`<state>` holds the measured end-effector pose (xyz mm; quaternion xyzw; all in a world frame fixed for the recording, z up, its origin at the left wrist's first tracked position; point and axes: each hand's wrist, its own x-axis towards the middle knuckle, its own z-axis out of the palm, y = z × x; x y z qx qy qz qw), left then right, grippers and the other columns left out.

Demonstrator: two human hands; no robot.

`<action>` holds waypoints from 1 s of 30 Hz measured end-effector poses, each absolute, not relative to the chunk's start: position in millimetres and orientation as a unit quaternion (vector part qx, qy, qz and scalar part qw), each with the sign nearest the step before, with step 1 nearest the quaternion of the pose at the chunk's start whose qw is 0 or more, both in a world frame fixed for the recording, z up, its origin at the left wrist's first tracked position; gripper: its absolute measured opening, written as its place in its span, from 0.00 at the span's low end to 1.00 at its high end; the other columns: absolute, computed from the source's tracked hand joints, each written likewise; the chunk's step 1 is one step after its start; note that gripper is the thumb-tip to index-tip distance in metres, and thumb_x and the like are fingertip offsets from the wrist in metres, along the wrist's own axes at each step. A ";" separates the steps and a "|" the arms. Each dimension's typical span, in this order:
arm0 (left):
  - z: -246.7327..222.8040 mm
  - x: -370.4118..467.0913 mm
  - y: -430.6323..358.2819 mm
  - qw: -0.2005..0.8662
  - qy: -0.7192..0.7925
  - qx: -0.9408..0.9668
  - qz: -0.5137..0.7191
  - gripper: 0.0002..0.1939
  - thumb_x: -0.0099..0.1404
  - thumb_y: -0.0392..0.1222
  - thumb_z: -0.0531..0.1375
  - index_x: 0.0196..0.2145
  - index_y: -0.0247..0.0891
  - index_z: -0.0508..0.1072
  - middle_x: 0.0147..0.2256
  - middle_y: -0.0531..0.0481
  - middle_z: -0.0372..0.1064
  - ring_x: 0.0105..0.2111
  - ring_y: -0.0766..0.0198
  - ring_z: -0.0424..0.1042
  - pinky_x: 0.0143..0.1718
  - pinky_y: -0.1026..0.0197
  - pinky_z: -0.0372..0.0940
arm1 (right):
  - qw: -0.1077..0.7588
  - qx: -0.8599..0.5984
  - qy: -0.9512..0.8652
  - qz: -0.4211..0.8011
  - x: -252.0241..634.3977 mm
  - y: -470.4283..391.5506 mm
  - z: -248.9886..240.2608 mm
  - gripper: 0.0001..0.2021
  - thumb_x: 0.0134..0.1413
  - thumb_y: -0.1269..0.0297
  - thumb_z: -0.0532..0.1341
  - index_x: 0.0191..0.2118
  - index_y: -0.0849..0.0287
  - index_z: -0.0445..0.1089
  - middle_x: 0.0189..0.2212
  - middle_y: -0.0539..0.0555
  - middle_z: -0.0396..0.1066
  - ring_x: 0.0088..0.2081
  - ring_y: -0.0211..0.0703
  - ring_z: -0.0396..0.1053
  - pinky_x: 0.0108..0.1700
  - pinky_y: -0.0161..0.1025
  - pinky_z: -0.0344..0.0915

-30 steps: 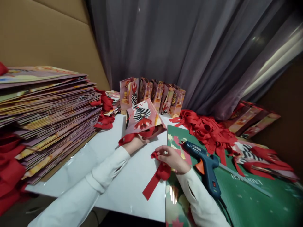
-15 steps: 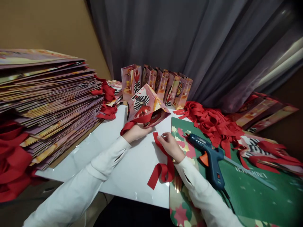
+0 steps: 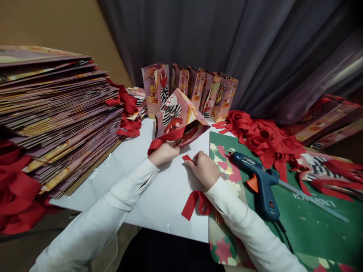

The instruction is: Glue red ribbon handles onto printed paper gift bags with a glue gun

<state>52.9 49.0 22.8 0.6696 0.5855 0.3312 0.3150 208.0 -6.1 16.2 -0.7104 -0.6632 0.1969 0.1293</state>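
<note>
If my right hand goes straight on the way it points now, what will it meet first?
Your right hand would probably meet the paper bag held by your left hand, though depth is unclear here.

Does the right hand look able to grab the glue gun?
Probably yes: the glue gun lies near the right hand and nothing covers it, but the fingers are holding a red ribbon.

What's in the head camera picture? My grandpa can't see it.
A left hand holds a tilted pink paper bag while the right hand pinches a red ribbon. To the right lies a blue glue gun; left, a tall paper stack; behind, upright bags.
</note>
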 end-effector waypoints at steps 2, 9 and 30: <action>23.3 53.6 47.3 0.314 0.586 0.671 0.328 0.11 0.53 0.35 0.57 0.34 0.36 0.76 0.30 0.47 0.76 0.41 0.52 0.75 0.45 0.58 0.70 | 0.103 -0.716 -0.670 0.167 204.6 -6.9 16.0 0.17 0.56 0.51 0.63 0.42 0.61 0.66 0.38 0.66 0.75 0.39 0.55 0.73 0.36 0.42 0.60; 25.8 55.6 47.3 0.302 0.591 0.677 0.318 0.18 0.54 0.33 0.54 0.42 0.33 0.74 0.36 0.46 0.77 0.45 0.53 0.74 0.51 0.57 0.68 | 0.139 -0.680 -0.674 0.254 216.4 -2.6 6.5 0.02 0.54 0.68 0.60 0.32 0.58 0.65 0.32 0.57 0.73 0.33 0.46 0.70 0.33 0.39 0.58; 29.6 58.5 46.0 0.301 0.554 0.715 0.303 0.22 0.51 0.32 0.52 0.46 0.32 0.68 0.45 0.41 0.74 0.48 0.54 0.72 0.52 0.55 0.66 | 0.408 -0.521 -0.692 0.287 219.1 6.8 5.1 0.10 0.58 0.61 0.56 0.31 0.58 0.72 0.25 0.49 0.71 0.28 0.37 0.65 0.33 0.34 0.57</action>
